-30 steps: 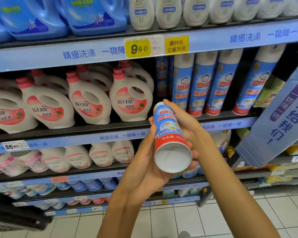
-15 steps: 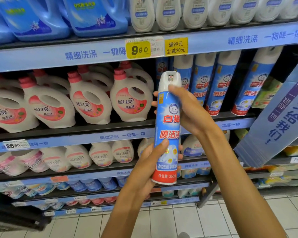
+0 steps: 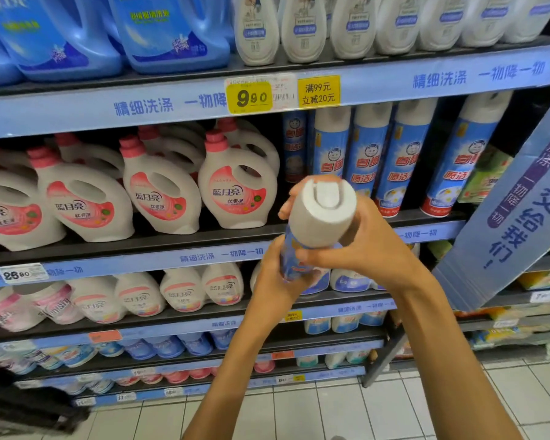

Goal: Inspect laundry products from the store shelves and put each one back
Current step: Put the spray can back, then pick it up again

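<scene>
I hold a blue spray can with a white cap in front of the shelves, tipped so its cap end faces the camera. My left hand grips the can's lower body from below. My right hand wraps the can just under the white cap from the right. Behind the can, a row of matching blue spray cans stands on the second shelf, with a gap in the row at its left part.
White detergent jugs with pink caps fill the second shelf's left. Blue jugs and white bottles stand on the top shelf, above a yellow 9.90 price tag. A blue hanging sign juts out at right. White floor tiles lie below.
The can first showed its bottom to the camera, then stood upright with its label facing me, and now tips its white cap toward the camera. Both hands shifted their hold along it.
</scene>
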A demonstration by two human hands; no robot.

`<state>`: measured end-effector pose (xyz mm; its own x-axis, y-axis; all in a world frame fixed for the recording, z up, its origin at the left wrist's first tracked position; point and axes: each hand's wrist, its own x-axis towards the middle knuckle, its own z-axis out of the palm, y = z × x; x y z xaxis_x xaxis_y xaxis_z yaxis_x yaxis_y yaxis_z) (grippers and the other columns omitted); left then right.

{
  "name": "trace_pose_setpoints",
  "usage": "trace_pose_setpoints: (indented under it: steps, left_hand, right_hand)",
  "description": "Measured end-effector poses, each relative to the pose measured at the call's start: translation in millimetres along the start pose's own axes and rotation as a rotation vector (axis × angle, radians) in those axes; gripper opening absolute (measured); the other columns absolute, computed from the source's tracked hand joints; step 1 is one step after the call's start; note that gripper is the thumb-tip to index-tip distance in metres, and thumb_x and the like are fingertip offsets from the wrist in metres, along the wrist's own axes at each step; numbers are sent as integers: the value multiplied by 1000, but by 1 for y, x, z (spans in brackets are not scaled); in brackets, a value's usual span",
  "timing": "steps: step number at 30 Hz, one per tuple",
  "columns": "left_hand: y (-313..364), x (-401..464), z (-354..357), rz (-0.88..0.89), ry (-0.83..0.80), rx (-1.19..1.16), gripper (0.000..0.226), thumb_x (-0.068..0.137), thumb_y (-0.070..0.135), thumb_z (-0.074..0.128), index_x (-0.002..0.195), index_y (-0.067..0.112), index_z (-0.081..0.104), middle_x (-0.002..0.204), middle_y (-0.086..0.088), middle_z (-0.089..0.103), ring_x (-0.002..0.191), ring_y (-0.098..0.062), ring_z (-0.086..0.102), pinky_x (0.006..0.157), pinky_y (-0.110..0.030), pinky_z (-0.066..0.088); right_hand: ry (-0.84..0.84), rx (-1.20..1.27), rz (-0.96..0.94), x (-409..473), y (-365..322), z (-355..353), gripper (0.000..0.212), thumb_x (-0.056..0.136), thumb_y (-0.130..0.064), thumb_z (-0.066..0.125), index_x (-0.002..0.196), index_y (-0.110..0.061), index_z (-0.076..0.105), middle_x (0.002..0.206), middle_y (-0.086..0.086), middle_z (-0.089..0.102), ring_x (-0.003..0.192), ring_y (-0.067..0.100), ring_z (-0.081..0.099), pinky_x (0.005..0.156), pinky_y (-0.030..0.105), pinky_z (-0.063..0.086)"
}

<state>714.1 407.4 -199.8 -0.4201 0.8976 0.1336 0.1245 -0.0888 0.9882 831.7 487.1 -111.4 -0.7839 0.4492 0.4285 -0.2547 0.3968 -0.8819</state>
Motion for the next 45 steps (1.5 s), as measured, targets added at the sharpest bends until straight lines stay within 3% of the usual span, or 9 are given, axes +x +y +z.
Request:
trace_pose_setpoints:
  steps: [4,8,17,23,29,32,38,42,45]
  left_hand:
    - [1,3,-2,61,51,-29,58,82,-8,67,122,29,46,118,10,58,97,14,59,74,-7,48]
    - [0,-2,-7,68,45,-77,59,73,-3,78,117,27,51,115,9,65,101,1,64,78,-13,50]
    - [-14,-18,-18,-112,-205,-230,59,61,64,77,111,34,67,113,5,71,105,-15,67,81,-22,53]
    - [-8,-10,1,-14,28,-93,27,90,45,40,111,36,53,101,25,69,96,6,64,76,-10,49]
    - [-7,-7,-5,-124,-73,-402,56,90,53,27,96,18,70,80,-10,70,64,-21,66,63,-32,55]
    - [-10,-6,-4,-196,-227,-478,59,89,59,29,104,21,71,79,-13,70,59,-21,66,57,-31,55]
    - [-16,-3,-3,-67,-75,-122,29,94,50,44,116,36,55,110,17,68,105,2,62,85,-15,49]
    - [-15,3,-4,-18,-75,43,56,81,24,74,125,36,42,120,16,58,106,8,58,84,-11,48]
    - [-13,6,-6,-5,-65,16,44,75,28,71,110,40,48,107,20,63,97,8,62,79,-12,50]
  right_hand:
    - [-38,-103,-72,-3,-3,-4,58,68,10,79,117,-8,52,115,4,63,112,21,59,94,33,49]
    - [8,88,16,1,-2,-7,64,73,-4,77,129,-1,45,124,20,57,117,34,55,97,52,47]
    - [231,436,133,19,23,-8,55,86,-18,56,137,-1,40,113,6,70,101,26,67,82,36,55]
    - [398,292,83,28,22,5,47,81,-41,65,122,-26,49,110,-8,67,101,9,66,78,23,54]
    - [367,467,164,33,27,3,70,83,-48,54,138,-6,40,117,5,65,103,17,64,83,33,55]
    - [315,568,251,35,31,4,70,83,-50,47,132,0,47,120,8,67,106,23,66,85,36,56]
    - [353,378,163,36,36,2,53,83,-47,58,126,-16,52,108,4,71,98,18,68,78,29,56]
    - [311,313,129,34,39,4,51,81,-42,65,126,-24,51,113,0,69,107,18,65,83,28,54]
    - [255,324,155,35,40,2,43,85,-38,66,125,-28,53,114,-5,68,110,15,64,85,27,52]
